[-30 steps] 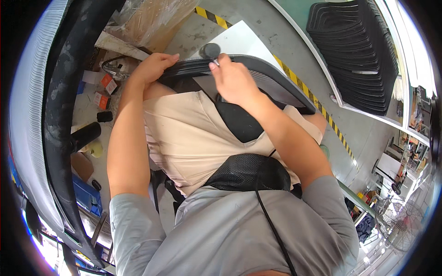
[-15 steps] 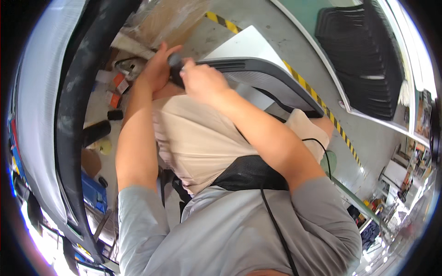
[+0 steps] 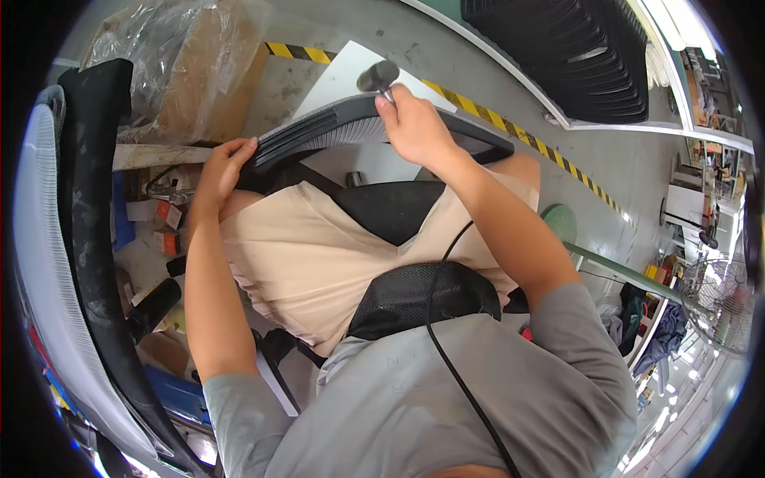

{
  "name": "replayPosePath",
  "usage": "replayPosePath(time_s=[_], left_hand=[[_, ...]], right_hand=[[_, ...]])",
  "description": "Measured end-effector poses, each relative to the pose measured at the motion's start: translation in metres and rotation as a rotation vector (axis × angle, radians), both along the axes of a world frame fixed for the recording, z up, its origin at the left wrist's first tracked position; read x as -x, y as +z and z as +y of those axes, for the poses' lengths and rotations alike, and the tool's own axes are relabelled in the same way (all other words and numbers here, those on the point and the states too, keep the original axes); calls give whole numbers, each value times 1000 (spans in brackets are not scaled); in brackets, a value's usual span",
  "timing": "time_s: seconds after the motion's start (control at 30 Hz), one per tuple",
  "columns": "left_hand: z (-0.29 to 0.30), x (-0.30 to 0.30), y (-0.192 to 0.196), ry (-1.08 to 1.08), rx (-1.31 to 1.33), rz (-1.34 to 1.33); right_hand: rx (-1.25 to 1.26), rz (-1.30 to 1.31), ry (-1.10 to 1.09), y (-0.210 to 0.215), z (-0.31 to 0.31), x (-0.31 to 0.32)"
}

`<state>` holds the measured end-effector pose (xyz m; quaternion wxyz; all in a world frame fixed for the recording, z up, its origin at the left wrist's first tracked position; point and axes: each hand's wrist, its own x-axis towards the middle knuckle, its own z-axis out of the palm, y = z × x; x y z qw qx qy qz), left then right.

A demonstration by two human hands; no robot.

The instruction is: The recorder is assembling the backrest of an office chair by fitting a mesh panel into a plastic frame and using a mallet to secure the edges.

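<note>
A black chair-back frame (image 3: 319, 123) with grey mesh stretched in it rests across my lap, its curved edge running from left to right. My left hand (image 3: 217, 177) is closed round the frame's left end, thumb on top. My right hand (image 3: 421, 131) grips a mallet (image 3: 378, 76) with a dark grey cylindrical head, held over the middle of the frame's far edge. The fingers cover most of the mallet's handle. Whether the mallet head touches the frame I cannot tell.
A large mesh panel with a black border (image 3: 84, 263) stands close on my left. Beyond it is a plastic-wrapped cardboard box (image 3: 235, 88). A white board (image 3: 335, 78) lies past the frame. Stacked black frames (image 3: 570, 60) fill a rack at far right. A wire fan (image 3: 721, 307) stands right.
My right hand has moved the mallet rightward, from the frame's left end to above its middle. My left hand now clasps that left end. The view has shifted, showing more of the box.
</note>
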<state>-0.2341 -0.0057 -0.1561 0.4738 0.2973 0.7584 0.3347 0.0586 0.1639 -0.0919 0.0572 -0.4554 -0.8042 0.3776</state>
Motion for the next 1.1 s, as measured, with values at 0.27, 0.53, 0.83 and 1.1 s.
replayPosePath(time_s=[0.27,0.53,0.83,1.1], left_hand=[[-6,-1,0,31,12,25],[-5,-3,2,-4,4,79],[-4,-6,4,2,2,137],[-3,-4,-1,12,-48,128]], right_hand=[[-56,-66,147,-9,12,18],[-103,-198,285,-1,24,27],[-43,-91,37,-13,20,1],[-48,-62,78,-27,27,-24]])
